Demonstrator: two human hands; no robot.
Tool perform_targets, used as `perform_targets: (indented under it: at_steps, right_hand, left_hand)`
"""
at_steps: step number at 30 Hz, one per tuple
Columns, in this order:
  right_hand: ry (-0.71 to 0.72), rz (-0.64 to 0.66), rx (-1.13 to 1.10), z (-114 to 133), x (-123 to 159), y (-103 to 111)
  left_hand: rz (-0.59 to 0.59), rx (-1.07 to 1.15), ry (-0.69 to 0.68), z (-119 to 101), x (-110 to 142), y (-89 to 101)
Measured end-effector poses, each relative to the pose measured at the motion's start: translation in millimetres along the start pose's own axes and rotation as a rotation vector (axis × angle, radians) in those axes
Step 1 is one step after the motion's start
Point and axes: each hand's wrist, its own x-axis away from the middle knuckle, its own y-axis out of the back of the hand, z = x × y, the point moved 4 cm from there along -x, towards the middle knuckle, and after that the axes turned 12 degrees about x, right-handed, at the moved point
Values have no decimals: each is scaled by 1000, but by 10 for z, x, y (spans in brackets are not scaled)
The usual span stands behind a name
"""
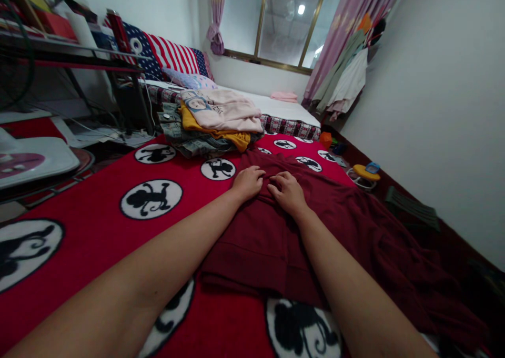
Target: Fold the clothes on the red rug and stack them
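A maroon sweatshirt (252,242) lies spread over the red blanket, its ribbed hem toward me and one side folded across. My left hand (249,183) is on its upper middle, fingers bent and closed on the cloth. Close beside it to the right, my right hand (288,192) has its thumb and curled fingers on the same cloth, a small gap between the two hands. The loose part of the sweatshirt trails off to the lower right. Beyond my left hand stands a stack of folded clothes, with a pale pink top (224,108) above a mustard one (197,124) and denim (193,145).
The red blanket (90,190) has white round patches with black figures. At left is a cluttered desk (79,48) with a white chair (39,155) before it. Behind the clothes is a bed (256,103). A yellow stool (366,173) stands right, near the wall.
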Motion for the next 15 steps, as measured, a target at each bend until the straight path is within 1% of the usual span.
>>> perform_targets:
  at_steps: [15]
  right_hand:
    - [-1,0,8,-4,0,-5]
  left_hand:
    - [2,3,4,0,-3,1]
